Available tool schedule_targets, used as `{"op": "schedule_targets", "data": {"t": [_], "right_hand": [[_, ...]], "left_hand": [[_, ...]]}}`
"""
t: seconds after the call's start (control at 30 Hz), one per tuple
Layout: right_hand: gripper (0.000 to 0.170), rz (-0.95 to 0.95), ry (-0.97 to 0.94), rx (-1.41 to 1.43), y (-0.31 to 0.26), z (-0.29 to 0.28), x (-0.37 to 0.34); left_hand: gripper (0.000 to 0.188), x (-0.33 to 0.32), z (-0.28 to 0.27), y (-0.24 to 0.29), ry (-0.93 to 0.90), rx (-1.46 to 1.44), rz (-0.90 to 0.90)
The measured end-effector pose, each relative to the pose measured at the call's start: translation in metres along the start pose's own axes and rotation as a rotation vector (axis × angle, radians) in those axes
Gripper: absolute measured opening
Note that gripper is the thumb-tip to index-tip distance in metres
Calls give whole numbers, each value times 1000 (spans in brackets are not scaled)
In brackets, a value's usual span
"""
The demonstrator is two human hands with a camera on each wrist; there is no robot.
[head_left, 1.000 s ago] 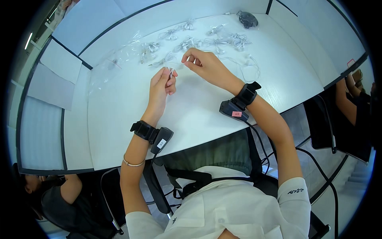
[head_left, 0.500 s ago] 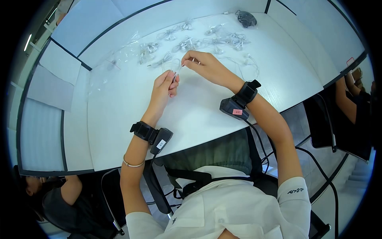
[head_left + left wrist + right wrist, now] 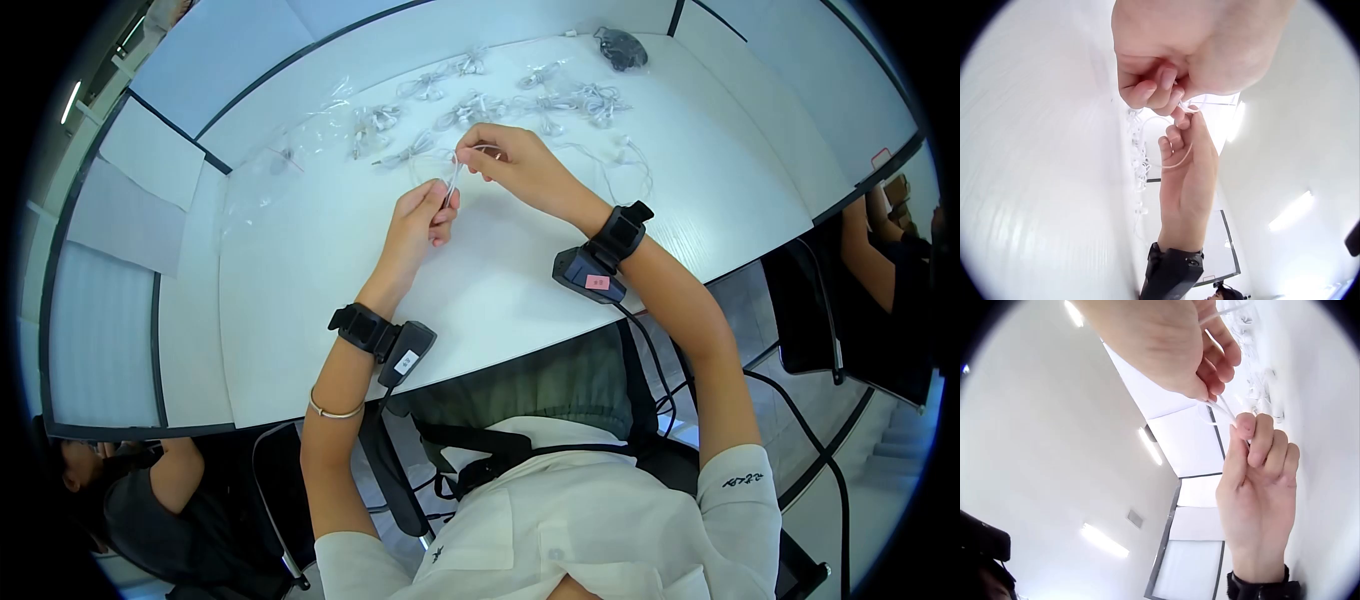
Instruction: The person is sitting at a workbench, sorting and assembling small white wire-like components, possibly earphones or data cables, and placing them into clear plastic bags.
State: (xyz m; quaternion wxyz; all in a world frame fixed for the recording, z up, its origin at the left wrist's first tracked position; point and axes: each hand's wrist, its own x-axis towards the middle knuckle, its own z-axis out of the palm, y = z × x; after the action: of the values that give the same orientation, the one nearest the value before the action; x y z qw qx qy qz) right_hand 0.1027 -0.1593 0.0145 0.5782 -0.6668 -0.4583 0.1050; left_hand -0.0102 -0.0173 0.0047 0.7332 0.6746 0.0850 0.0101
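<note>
A thin white cable (image 3: 455,176) runs between the two hands above the table. The left hand (image 3: 421,221) grips part of it with curled fingers and thumb. Just above and to the right, the right hand (image 3: 515,165) pinches the cable between thumb and forefinger, its other fingers loosely bent. In the right wrist view, strands of the cable (image 3: 1225,407) span the short gap between the right hand (image 3: 1166,350) and the left hand (image 3: 1260,481). The left wrist view shows a loop of cable (image 3: 1179,164) hanging by the right hand (image 3: 1188,172).
Several bundled white cables (image 3: 470,108) lie across the back of the white table (image 3: 300,330). Clear plastic bags (image 3: 290,160) lie at the left, and a dark bundle (image 3: 621,49) sits at the back right. Low partitions enclose the table; other people sit beyond both sides.
The left hand has moved slightly right, towards the right hand. The right hand, earlier apart from the held strands, now pinches the cable and has drawn up a strand.
</note>
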Motion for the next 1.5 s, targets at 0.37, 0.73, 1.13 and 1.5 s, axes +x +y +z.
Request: {"op": "schedule_targets", "data": {"t": [0.37,0.73,1.13,1.5], "right_hand": [[22,-278,275,-492,1,-5,1],[23,-27,-99,9,-20,-2,-3],[22,190,-274,204,-28,1,-5],[20,180,-418,451,-19,9,-5]], "left_hand": [[28,5,-8,-7,228,11,116],[30,6,-12,-10,293,61,182],[31,7,-8,-11,187,60,183],[31,2,-2,-6,209,93,243]]}}
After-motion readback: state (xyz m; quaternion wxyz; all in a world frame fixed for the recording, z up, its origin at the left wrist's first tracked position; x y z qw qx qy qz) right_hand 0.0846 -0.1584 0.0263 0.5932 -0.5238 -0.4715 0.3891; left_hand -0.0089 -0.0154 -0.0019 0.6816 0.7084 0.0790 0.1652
